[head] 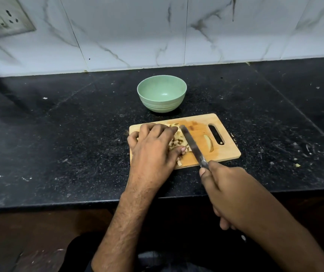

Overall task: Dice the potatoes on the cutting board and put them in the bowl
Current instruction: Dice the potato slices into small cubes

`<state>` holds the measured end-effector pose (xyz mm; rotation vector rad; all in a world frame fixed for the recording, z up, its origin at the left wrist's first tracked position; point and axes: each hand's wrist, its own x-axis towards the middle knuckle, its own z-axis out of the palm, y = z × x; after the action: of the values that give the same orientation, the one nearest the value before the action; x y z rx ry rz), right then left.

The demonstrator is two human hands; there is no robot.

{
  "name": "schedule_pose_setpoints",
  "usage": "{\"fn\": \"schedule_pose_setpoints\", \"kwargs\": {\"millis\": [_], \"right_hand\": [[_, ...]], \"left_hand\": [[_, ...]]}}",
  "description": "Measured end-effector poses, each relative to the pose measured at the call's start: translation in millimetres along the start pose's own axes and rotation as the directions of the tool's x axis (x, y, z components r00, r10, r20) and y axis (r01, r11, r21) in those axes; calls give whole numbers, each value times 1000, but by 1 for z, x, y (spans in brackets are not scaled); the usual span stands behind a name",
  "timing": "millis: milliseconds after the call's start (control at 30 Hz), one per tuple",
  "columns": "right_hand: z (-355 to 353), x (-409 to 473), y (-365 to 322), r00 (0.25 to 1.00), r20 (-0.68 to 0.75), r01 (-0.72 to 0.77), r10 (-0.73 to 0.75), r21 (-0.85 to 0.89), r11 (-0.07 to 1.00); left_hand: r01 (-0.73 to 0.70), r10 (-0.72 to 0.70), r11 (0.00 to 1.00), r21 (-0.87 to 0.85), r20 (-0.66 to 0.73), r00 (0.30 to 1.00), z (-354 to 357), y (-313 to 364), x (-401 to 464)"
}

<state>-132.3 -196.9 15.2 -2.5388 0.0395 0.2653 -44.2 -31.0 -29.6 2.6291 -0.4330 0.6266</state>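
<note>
At centre frame: a wooden cutting board lies on a dark speckled counter, below a pale marbled wall.
Left hand: the left hand arches over a heap of diced potato on the left half of the board; fingertips and thumb are curled around the pile and corral it rather than lifting it.
Right hand: the right hand, at lower right, is wrapped tightly round the handle of a knife; the handle itself is hidden in the fist.
Blade: it runs diagonally up and left across the board, its flat edge just beside the right flank of the pile, opposite the left hand.
Uncut piece: one potato wedge lies apart, right of the blade, near the board's handle slot.
Bowl: a green bowl stands just above the board's upper edge; its inside shows no potato.
Step in hand (judgement): gathering or finishing the dice between palm and blade, with the transfer not yet begun.
Technique (judgement): keep the left fingertips tucked behind the knuckles and clear of the edge; hold the blade low against the wood so that no cubes slip under it; dice the stray wedge before moving anything to the bowl.
</note>
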Motion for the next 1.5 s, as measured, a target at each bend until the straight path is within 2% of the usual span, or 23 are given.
{"fn": "schedule_pose_setpoints", "kwargs": {"millis": [133,233,400,500,567,867,1000,1200,1333,1500], "right_hand": [[-4,-3,11,997,-61,-60,57,-49,997],[-1,-3,18,995,-28,-96,93,-90,991],[5,2,12,997,47,-64,66,-51,997],[9,9,3,995,94,-34,29,51,998],[11,13,-1,996,91,-10,4,57,998],[4,13,-9,990,-83,89,-110,-228,970],[5,14,-6,992,-79,75,-102,-294,953],[4,9,-5,995,-35,88,-98,-218,972],[-4,11,-3,993,-78,71,-86,-181,981],[-5,16,-1,997,-50,54,-63,-165,985]], "left_hand": [[25,-26,998,-53,-22,999,5,4,1],[44,-49,995,-94,-49,998,11,7,3],[65,-78,989,-132,-96,992,13,4,6],[78,-90,991,-109,-108,990,11,2,6],[98,-106,992,-84,-99,989,9,0,5],[122,-140,986,-118,-163,977,0,-5,0],[136,-160,979,-149,-164,973,4,3,0],[168,-189,979,-116,-199,961,11,6,2],[202,-215,975,-88,-190,958,13,1,4],[93,-120,984,-150,-183,976,9,10,1]]}}
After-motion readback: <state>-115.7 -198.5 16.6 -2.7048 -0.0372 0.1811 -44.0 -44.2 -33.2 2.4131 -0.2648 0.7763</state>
